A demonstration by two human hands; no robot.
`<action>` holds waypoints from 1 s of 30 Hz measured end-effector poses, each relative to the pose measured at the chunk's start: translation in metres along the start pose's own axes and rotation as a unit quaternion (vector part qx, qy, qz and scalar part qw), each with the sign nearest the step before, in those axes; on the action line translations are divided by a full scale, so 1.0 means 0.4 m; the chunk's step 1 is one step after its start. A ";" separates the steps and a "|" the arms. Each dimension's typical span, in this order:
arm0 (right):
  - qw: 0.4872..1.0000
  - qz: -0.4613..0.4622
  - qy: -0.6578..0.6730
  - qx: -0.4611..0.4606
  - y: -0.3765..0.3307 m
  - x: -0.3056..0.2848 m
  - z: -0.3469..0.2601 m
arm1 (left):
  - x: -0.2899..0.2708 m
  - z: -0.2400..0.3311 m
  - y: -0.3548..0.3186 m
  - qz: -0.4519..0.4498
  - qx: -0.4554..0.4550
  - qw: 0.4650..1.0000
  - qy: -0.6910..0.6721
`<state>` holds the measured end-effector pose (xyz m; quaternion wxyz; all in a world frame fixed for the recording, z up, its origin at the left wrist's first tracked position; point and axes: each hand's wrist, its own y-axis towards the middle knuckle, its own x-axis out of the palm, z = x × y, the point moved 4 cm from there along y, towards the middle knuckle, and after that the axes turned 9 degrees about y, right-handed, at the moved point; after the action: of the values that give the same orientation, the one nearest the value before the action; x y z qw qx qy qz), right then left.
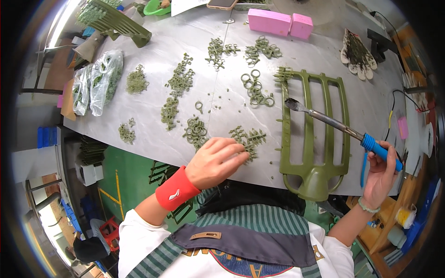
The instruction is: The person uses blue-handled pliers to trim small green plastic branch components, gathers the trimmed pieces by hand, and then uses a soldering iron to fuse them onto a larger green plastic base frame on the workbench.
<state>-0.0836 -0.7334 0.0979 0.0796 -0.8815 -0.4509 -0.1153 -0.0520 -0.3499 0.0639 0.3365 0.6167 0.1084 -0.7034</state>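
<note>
My right hand [381, 178] grips the blue handle of a soldering iron [336, 123] with a metal shaft and a wide dark tip. That tip is over the left bar of an olive-green plastic rake head [308, 146], which lies flat with its socket toward me. Along the bar's outer side are small green nubs, and a cluster of green pieces [283, 75] sits at its far end. My left hand [217, 162], wearing a red wristband, is beside a pile of branched green plastic pieces [250, 139]. Its fingers are bent together, and whatever they pinch is hidden.
Several heaps of green rings and bits [180, 78] cover the table's middle. Two pink blocks [270, 22] and a phone [221, 4] stand at the far side. Dirty gloves [358, 55] lie far right, plastic bags [98, 83] left, another green slatted head [121, 24] far left.
</note>
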 end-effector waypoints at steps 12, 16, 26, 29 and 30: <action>1.000 -0.019 0.009 -0.009 0.001 0.005 -0.008 | 0.013 0.022 -0.007 -0.032 0.035 0.998 0.036; 1.000 -0.020 0.002 -0.012 0.001 0.005 -0.003 | 0.018 0.023 -0.009 -0.039 0.056 0.996 0.058; 1.000 -0.026 0.010 -0.011 0.001 0.001 -0.001 | 0.016 0.029 -0.007 -0.047 0.054 0.996 0.062; 0.999 -0.026 0.013 -0.014 0.003 -0.001 -0.003 | 0.016 0.026 -0.005 -0.050 0.049 0.996 0.058; 1.000 -0.025 0.013 -0.015 0.002 -0.001 -0.003 | 0.018 0.024 -0.006 -0.051 0.049 0.996 0.051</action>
<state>-0.0833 -0.7343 0.0989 0.0696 -0.8697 -0.4697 -0.1352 -0.0611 -0.3561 0.0588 0.2636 0.6610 0.1215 -0.6920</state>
